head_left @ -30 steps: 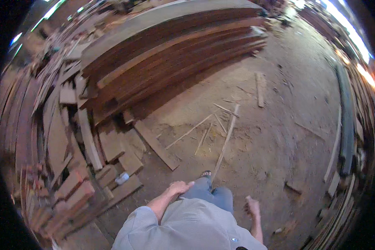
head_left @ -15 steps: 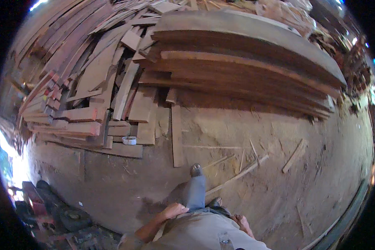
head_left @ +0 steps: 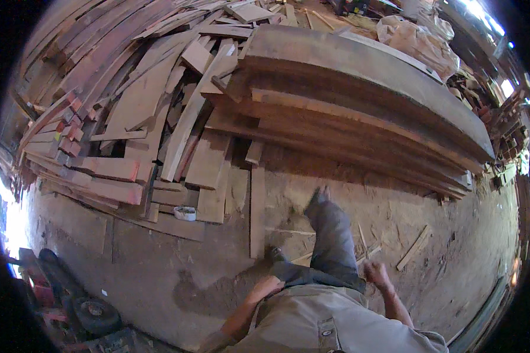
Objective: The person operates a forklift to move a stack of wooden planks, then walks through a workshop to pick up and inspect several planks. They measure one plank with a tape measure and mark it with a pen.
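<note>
My left hand (head_left: pixel 268 287) hangs beside my left hip, against the dark trousers; its fingers are mostly hidden there. On the other side my right hand (head_left: pixel 377 275) swings forward of the hip, its fingers curled in with nothing visible in them. My right leg (head_left: pixel 333 235) is stretched forward, the foot on the dirt floor near a stack of thick wooden planks (head_left: pixel 359 123). My left shoe (head_left: pixel 276 253) is farther back, beside a narrow board (head_left: pixel 257 212) lying on the floor. Neither hand touches any wood.
Loose boards and offcuts (head_left: pixel 129 106) are piled at the left, with a small white container (head_left: pixel 185 213) at their near edge. Thin wood strips (head_left: pixel 414 247) lie on the floor to the right. Black and red machinery (head_left: pixel 82 306) stands at the lower left; a pale sack (head_left: pixel 418 44) sits far right.
My right leg has stepped forward toward the plank stack, and the left foot is now behind it. My right hand has swung forward and up; the left has shifted slightly right.
</note>
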`<state>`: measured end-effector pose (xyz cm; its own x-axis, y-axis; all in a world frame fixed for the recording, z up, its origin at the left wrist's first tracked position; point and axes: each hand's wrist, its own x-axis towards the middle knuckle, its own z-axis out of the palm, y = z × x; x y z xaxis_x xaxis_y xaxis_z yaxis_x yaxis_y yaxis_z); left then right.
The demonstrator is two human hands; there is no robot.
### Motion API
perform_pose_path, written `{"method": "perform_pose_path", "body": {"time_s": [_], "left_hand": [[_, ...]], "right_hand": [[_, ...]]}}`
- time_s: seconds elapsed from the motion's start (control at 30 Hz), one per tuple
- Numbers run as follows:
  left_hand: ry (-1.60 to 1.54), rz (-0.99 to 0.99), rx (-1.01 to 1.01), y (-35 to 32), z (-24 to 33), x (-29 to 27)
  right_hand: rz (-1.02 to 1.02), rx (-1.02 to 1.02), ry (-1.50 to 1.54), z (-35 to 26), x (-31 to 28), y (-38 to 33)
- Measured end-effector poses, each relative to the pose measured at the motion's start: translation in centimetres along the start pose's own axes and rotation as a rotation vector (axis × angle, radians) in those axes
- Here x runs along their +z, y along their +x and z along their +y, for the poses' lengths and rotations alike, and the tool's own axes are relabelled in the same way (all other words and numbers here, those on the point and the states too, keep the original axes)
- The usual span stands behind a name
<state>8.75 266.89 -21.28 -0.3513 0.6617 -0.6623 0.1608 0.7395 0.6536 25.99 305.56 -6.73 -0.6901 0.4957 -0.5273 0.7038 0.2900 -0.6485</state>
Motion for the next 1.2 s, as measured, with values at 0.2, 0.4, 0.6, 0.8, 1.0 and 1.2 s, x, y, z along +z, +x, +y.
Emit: {"method": "perform_pose_path", "body": {"time_s": [0.2,0.4,0.6,0.8,1.0,1.2], "left_hand": [[0.032,0.144,0.022,6.6,0.5,-7.5],[-0.099,0.248,-0.025,9.2,2.5,-14.1],[-0.201,0.154,-0.011,12.7,-1.6,-12.9],[-0.232,0.315,-0.173,7.9,1.3,-10.9],[-0.301,0.453,-0.412,2.7,2.5,-8.8],[-0.334,0.329,-0.411,8.0,3.7,-10.6]], "right_hand": [[0.238,0.047,0.266,-4.5,-4.2,11.5],[0.175,-0.025,0.445,-6.0,-1.5,17.2],[0.096,0.012,0.316,-6.0,-0.8,19.2],[0.111,0.102,0.319,-3.7,-0.4,14.9],[0.229,-0.010,-0.068,6.6,3.9,9.4],[0.126,0.611,0.528,11.5,4.1,6.2]]}}
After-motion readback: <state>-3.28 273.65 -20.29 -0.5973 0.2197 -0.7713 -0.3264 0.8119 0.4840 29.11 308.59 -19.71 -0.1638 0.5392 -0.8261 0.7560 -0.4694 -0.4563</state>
